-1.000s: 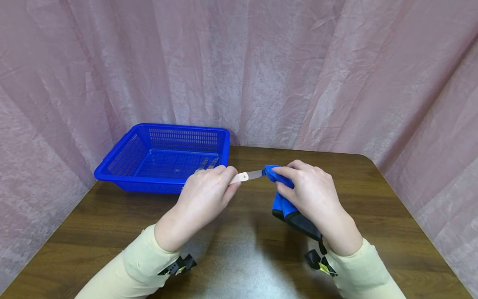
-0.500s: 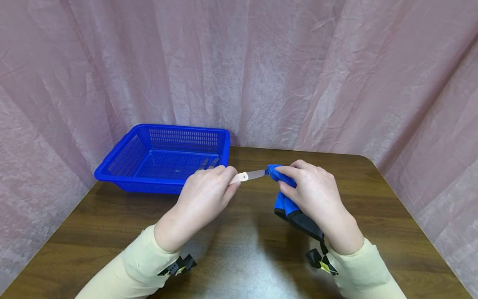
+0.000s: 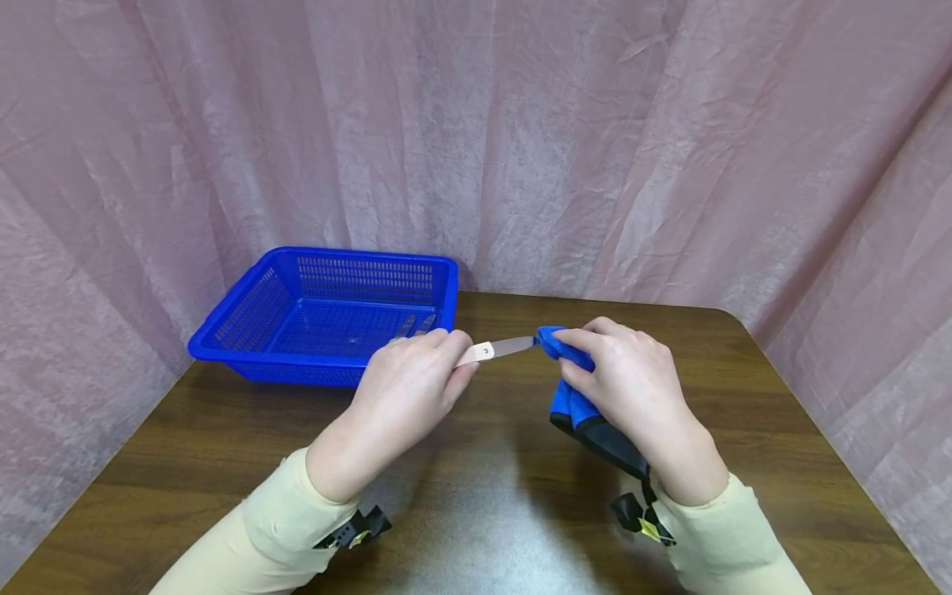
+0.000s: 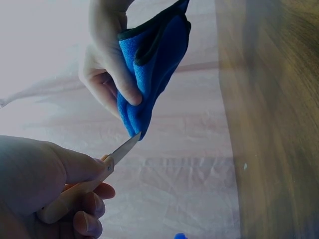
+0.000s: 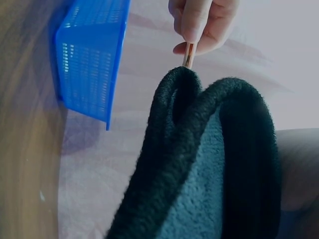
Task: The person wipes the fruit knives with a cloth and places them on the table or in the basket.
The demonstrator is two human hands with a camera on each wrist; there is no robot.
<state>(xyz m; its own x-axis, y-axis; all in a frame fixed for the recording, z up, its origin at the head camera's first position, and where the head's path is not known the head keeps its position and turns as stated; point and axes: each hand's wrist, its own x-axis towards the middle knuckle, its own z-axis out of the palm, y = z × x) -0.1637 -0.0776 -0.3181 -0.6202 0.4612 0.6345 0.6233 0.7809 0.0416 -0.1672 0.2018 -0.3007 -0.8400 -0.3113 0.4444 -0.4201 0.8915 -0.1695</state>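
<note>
My left hand (image 3: 412, 384) grips a small knife (image 3: 483, 353) by its pale handle, its blade pointing right. In the left wrist view the fingers curl round the knife handle (image 4: 70, 198) with the thumb along its top. My right hand (image 3: 632, 384) pinches a folded blue cloth (image 3: 573, 405) with dark edging round the blade's tip end, so the tip is hidden in the head view. Most of the blade shows bare between the two hands. The cloth's dark edge (image 5: 164, 164) fills much of the right wrist view.
A blue plastic basket (image 3: 283, 359) with slotted walls stands at the back left of the wooden table (image 3: 476, 496). Inside it, partly behind my left hand, lie two blades (image 3: 425, 323). A pink curtain (image 3: 476, 149) hangs behind the table.
My right hand and the cloth have slid slightly right along the blade toward its tip, baring more of the metal. The left hand and the knife have stayed in place.
</note>
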